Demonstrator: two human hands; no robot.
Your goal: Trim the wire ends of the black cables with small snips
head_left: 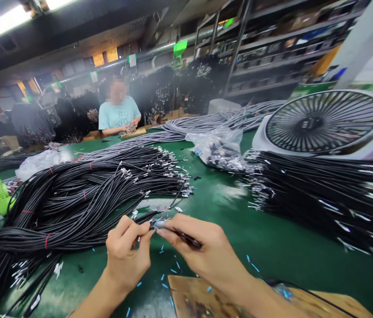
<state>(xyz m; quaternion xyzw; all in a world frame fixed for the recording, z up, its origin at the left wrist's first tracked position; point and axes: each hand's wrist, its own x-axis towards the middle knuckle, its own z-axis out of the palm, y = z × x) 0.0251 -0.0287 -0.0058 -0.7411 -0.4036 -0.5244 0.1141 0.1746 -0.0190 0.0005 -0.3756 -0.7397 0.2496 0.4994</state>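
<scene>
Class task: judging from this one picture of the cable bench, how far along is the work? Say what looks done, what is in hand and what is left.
Looks done: cut blue scraps litter the green table. In hand: the left hand pinches one black cable's end while the right hand works it with a thin dark tool. Left: probably much of the big bundle of black cables; finished and unfinished ones cannot be told apart.
</scene>
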